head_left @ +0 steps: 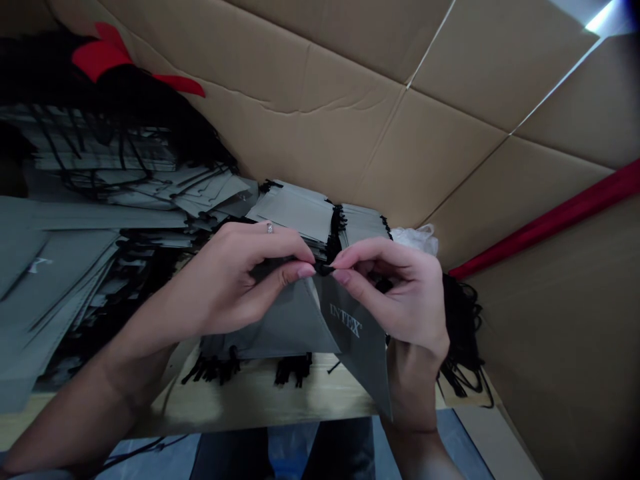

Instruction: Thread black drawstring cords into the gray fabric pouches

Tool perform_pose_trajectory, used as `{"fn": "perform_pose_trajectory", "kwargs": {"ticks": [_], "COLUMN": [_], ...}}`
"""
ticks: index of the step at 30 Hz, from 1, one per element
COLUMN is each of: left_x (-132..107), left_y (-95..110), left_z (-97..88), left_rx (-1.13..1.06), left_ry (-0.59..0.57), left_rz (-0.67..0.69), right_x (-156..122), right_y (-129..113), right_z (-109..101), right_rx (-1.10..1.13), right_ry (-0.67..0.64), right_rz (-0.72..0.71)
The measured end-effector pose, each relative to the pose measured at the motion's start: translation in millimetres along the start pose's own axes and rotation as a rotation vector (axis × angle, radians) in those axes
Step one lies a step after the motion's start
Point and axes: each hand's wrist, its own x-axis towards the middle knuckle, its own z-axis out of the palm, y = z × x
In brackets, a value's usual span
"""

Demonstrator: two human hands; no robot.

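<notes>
At a grey pouch (357,350), left fingers (295,270) pinching black cord (324,269), right fingers (347,277) likewise

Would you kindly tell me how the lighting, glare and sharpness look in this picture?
Head view: strong glare near the top right corner, above the cardboard wall; head view: black cords at upper left sink into shadow; head view: the INTEX lettering on the grey sheet stays readable.

Brand marking INTEX (345,321), pale capitals followed by a small registered-trademark sign, is printed on the grey panel (357,363) directly beside the right hand (407,290). A second pale marking (38,265) stands on a grey sheet (67,257) well to the left of the right hand; its lettering cannot be read in full.
</notes>
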Motion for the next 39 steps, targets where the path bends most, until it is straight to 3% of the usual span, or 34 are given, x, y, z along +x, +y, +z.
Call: {"fn": "perform_pose_trajectory", "kwargs": {"ticks": [4,7,15,20,26,33,39], "left_x": [0,0,-2,2,3,2,4], "left_y": [3,4,3,6,8,7,10], "left_z": [-2.0,0.1,3.1,2.5,-0.3,-0.4,6.7], "left_rx": [0.018,0.024,-0.003,0.01,-0.024,-0.036,-0.076], "left_ry": [-0.012,-0.027,-0.049,-0.078,-0.098,-0.054,0.05], "left_rz": [-0.008,-0.037,-0.024,0.001,-0.019,-0.063,-0.137], "right_x": [1,3,5,4,4,3,2], "right_y": [0,1,8,5,6,5,5], "right_z": [-4,-5,10,14,15,15,15], "right_rx": [-0.015,0.02,0.067,0.125,0.097,0.065,-0.003], "right_ry": [0.0,-0.086,-0.157,-0.154,-0.108,-0.121,-0.049], "right_rz": [0.003,-0.023,-0.157,-0.07,-0.067,-0.073,-0.046]}}
